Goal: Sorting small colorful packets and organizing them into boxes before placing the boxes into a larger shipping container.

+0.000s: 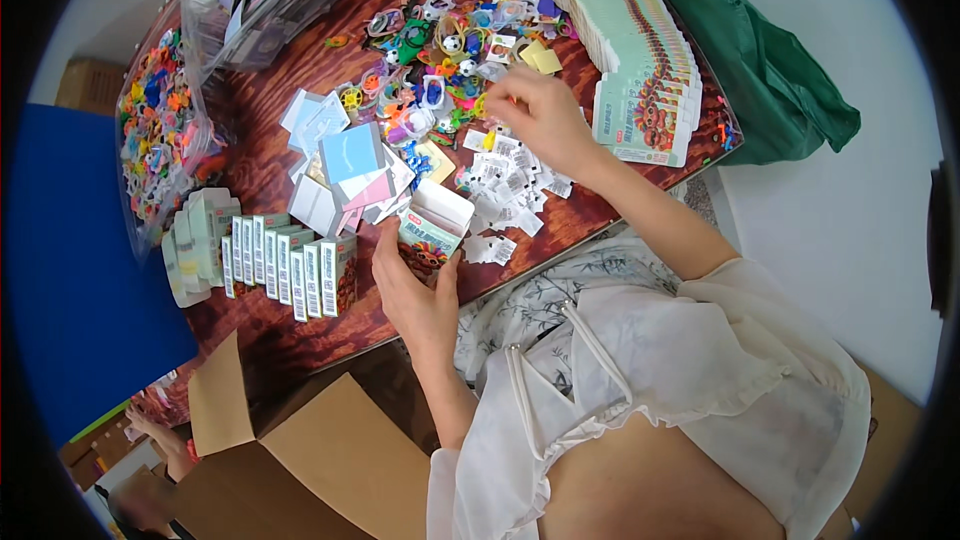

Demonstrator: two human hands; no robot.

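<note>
My left hand (418, 292) is wrapped round a small pale green cardboard box (425, 252), whose white top flap stands open. The box is upright near the table's front edge. Over the small toys my right hand (545, 120) hovers with its fingers pinched together; whatever they hold, if anything, is hidden. Beneath and beyond it spreads a heap of colourful small plastic toys (440, 65). White printed paper slips (500, 180) lie just right of the box. Left of the box is a loose pile of blue, pink and grey cards (352, 155).
Several filled boxes (290, 260) stand in a row at the left, beside open-topped ones (205, 230). A fanned stack of flat cartons (645, 105) lies right, near a green bag (770, 70). Clear bags hold toys (160, 130) and cards (275, 15). An open cardboard carton (340, 430) sits below the table.
</note>
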